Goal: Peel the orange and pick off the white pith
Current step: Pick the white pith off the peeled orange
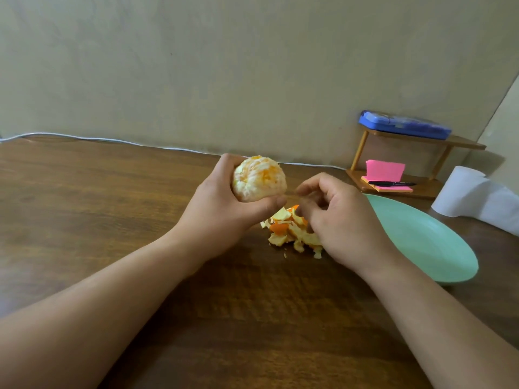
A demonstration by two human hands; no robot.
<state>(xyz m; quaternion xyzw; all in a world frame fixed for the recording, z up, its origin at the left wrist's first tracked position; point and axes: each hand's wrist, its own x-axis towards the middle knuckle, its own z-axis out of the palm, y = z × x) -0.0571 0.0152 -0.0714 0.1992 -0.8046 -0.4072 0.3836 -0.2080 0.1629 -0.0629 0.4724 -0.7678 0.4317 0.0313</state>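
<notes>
My left hand [222,209] grips a peeled orange [259,178] above the wooden table, fingers curled round its underside. The fruit shows pale pith with orange flesh patches on top. My right hand [337,214] hovers just right of it with its fingers curled and the fingertips pinched together near the fruit; whether a shred of pith sits between them is too small to tell. A heap of orange peel scraps [289,228] lies on the table below and between both hands, partly hidden by my right hand.
A mint-green plate [427,240] sits right of the peel. Behind it stand a small wooden shelf [418,141] bearing a blue box [404,124], pink sticky notes [384,171] and a black pen [391,183]. A white paper roll [477,197] is at far right. A white cable [112,140] runs along the wall.
</notes>
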